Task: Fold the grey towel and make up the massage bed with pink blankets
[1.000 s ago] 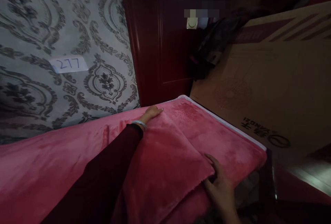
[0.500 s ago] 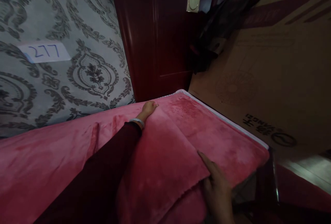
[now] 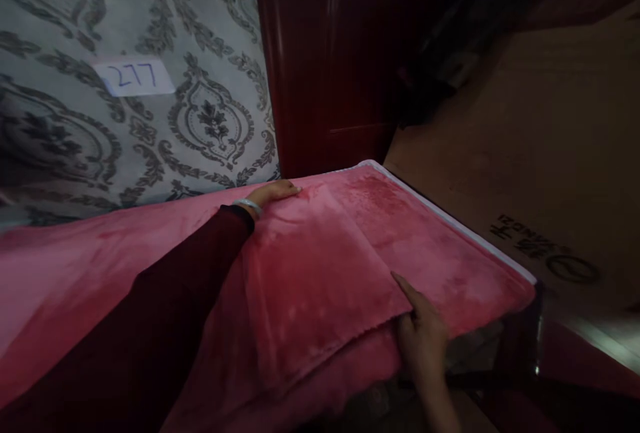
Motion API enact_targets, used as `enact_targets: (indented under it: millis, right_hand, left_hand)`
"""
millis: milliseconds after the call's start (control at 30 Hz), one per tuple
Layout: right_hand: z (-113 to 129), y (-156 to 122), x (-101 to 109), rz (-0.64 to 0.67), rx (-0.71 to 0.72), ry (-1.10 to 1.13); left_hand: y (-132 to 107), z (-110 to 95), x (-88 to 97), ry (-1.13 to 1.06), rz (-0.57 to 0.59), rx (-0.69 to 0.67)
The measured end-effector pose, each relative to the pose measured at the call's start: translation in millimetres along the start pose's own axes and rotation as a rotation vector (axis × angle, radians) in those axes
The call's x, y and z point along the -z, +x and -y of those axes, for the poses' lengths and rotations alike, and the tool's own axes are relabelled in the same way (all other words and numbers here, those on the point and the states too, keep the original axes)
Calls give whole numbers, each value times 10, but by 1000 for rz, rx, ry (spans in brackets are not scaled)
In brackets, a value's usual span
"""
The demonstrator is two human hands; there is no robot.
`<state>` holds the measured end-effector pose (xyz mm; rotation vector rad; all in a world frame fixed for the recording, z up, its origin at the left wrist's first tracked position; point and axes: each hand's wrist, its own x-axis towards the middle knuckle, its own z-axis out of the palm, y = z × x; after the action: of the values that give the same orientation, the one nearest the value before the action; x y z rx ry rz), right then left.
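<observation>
At the far right corner of the covered surface, against the wall:

- Pink blanket point(image 3: 460, 266) is spread over a raised flat surface. A white trim point(image 3: 450, 218) runs along its right edge.
- A fold point(image 3: 320, 280) of the same plush lies on top as a second layer, between the two hands. Its long axis runs far to near and slants right toward the near end.
- Left hand point(image 3: 273, 192) rests at the fold's far corner, just beside the wall. It lies palm down with the fingers straight and together, pointing right. There is a bracelet point(image 3: 247, 204) at the wrist, and a dark sleeve point(image 3: 165, 300) lies across the blanket.
- Right hand point(image 3: 425, 340) is at the fold's near right corner. The fingers rest on the corner and the forefinger is stretched along the free edge. The thumb is hidden, so it cannot be told whether the hand pinches the cloth or only rests on it.
- The fold's free right edge runs straight from one hand to the other. The bulk of the fold lies left of that line, under the left forearm. Each hand is at its own corner, so neither is nearer.
- The blanket is smooth to the right of the fold, with soft creases to the left.

Room:
- Grey damask wall point(image 3: 75, 153) at the far left, with a paper label point(image 3: 134, 77) reading 277.
- Dark red door point(image 3: 325, 60) beyond the corner.
- A large cardboard box point(image 3: 525, 153) leans at the right, well apart from the hands.
- The light is dim.
</observation>
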<state>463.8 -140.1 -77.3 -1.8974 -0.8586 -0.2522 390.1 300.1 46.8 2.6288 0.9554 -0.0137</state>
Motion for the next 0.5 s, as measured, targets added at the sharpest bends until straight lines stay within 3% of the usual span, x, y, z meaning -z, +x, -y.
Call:
enact_targets:
  millis: [200,367,500]
  right_hand:
    - [-3,-10,20,8,-23,-6]
    - [-10,-18,37,10,-15,-37]
    - [2,-22,19,-4,3,-60]
  left_hand:
    - [-471,355,-28,193,-44,66]
    - [-577,391,-216,279,-135,84]
    - [-611,352,-274,311,-137,84]
